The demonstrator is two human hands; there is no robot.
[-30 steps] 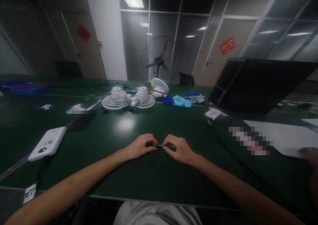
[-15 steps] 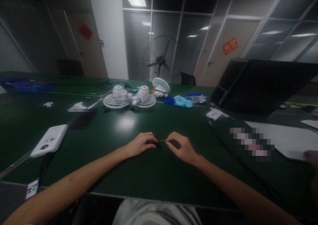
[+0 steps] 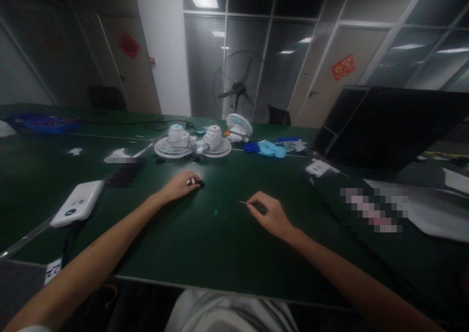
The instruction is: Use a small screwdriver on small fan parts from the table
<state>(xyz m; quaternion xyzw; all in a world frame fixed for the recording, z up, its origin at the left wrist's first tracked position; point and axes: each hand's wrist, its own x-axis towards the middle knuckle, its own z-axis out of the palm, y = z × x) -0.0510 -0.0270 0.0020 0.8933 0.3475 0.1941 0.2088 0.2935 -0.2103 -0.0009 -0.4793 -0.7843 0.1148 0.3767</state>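
Observation:
My left hand (image 3: 181, 185) is closed in a pinch on a small black piece (image 3: 198, 182), low over the green table, short of the white fan heads. Its exact kind is too small to make out. My right hand (image 3: 270, 216) rests farther right, its thumb and index finger pinching a thin, light-coloured pin-like rod (image 3: 242, 202) that points left. Between the two hands, a tiny bright green piece (image 3: 216, 212) lies on the table. The two hands are well apart, and the rod touches nothing visible.
Two white fan heads (image 3: 175, 150) (image 3: 219, 150) lie grille down, with a third (image 3: 240, 125) tilted behind. Light-blue fan blades (image 3: 271, 149) sit beside them. A white box-shaped device (image 3: 78, 202) stands left. At right are a black monitor (image 3: 395, 127) and a grey-white sheet (image 3: 428, 215).
My left hand has moved left and farther from me with the black piece, away from the rod. The tiny green piece now shows on the table. My right hand has barely moved.

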